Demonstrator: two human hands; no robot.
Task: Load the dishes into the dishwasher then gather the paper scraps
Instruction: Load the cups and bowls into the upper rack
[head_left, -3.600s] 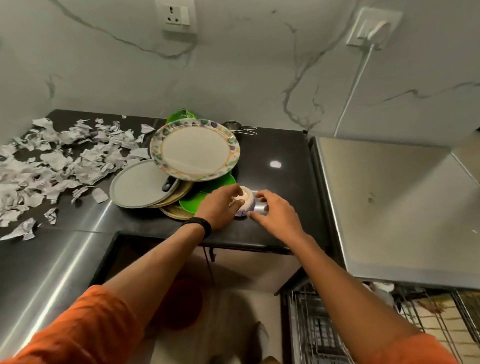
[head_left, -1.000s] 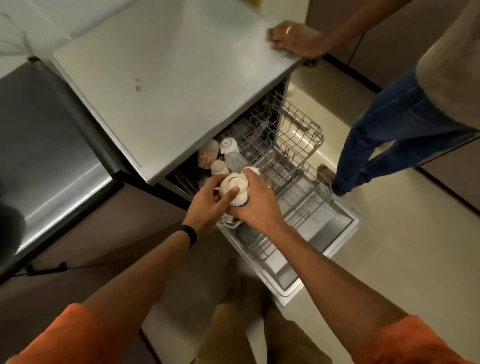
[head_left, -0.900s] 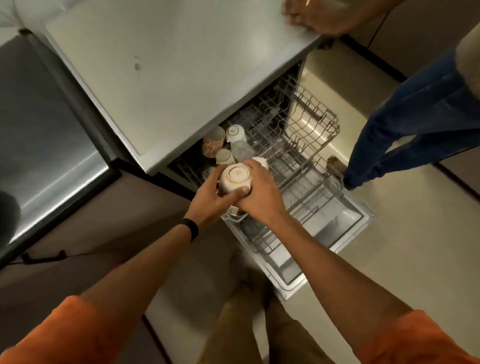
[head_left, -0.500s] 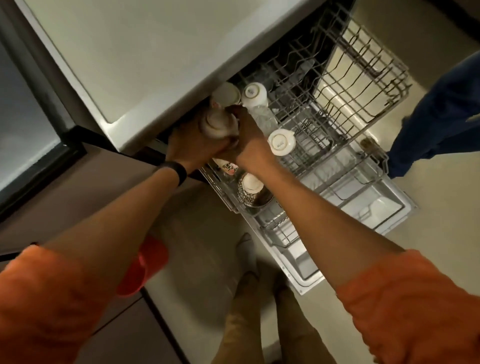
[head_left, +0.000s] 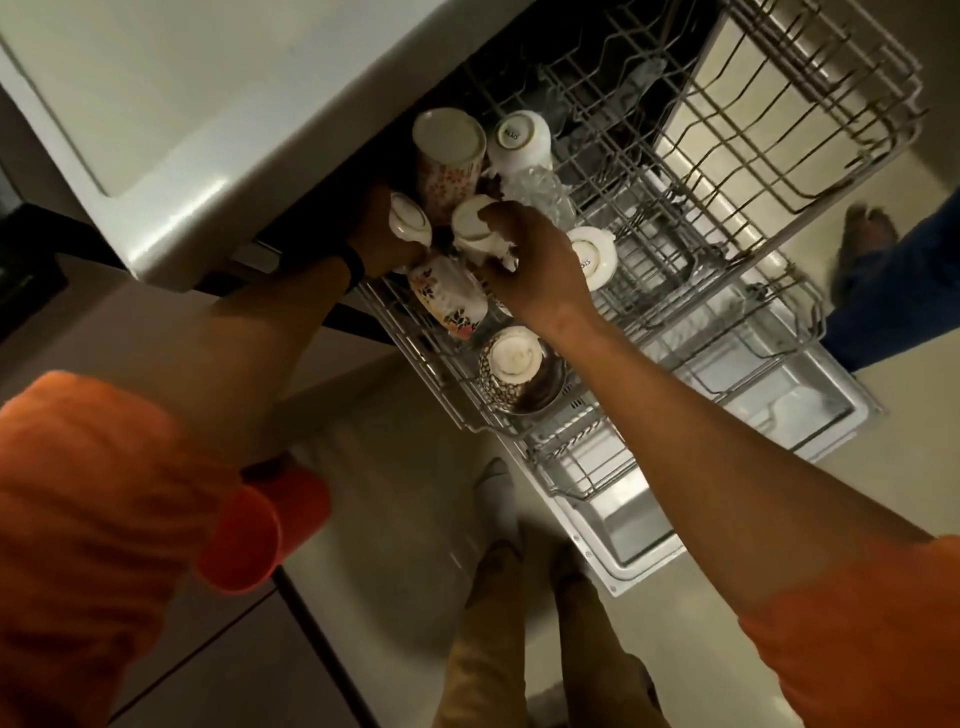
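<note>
Under the table (head_left: 208, 104) edge, at the upper rack's (head_left: 779, 171) crowded corner: gripping one white cup (head_left: 409, 224) in left hand (head_left: 376, 236), pinching second cup (head_left: 470, 228) with right hand (head_left: 540, 270). Could clash cups together or chip against floral mug (head_left: 449, 166); could topple if released tilted.

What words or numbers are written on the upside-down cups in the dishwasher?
nearer white cup, on its bottom: a short dark stamp, too blurred to read.
back white cup, on its bottom: a small dark stamp, too small and blurred to read.
No other writing, number or sign shows anywhere.
</note>
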